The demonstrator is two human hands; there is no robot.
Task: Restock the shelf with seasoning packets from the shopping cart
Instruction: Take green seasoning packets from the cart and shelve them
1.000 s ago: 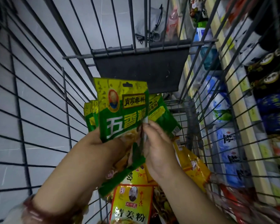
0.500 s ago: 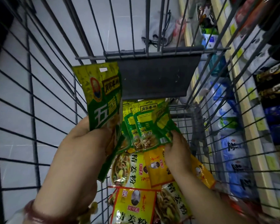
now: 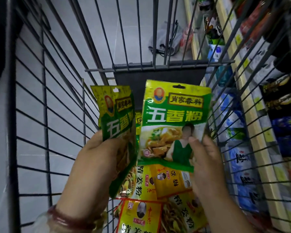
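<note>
Inside the wire shopping cart (image 3: 45,101), my left hand (image 3: 97,158) grips a green seasoning packet (image 3: 116,118), held upright and turned edge-on. My right hand (image 3: 207,158) pinches a second green packet (image 3: 173,125) by its lower right corner, with its front facing me. Below both hands, several yellow seasoning packets (image 3: 173,184) lie on the cart floor. Part of another green packet shows between the two held ones.
The store shelf (image 3: 259,115) runs along the right side beyond the cart wires, stocked with blue-and-white bags and dark packets. The cart's dark front panel (image 3: 158,74) stands ahead. Grey floor tiles and a plastic bag (image 3: 165,41) lie beyond.
My right hand has lifted a green packet off the pile in the cart and holds it up beside the one in my left hand. The left hand's packet stayed raised.
</note>
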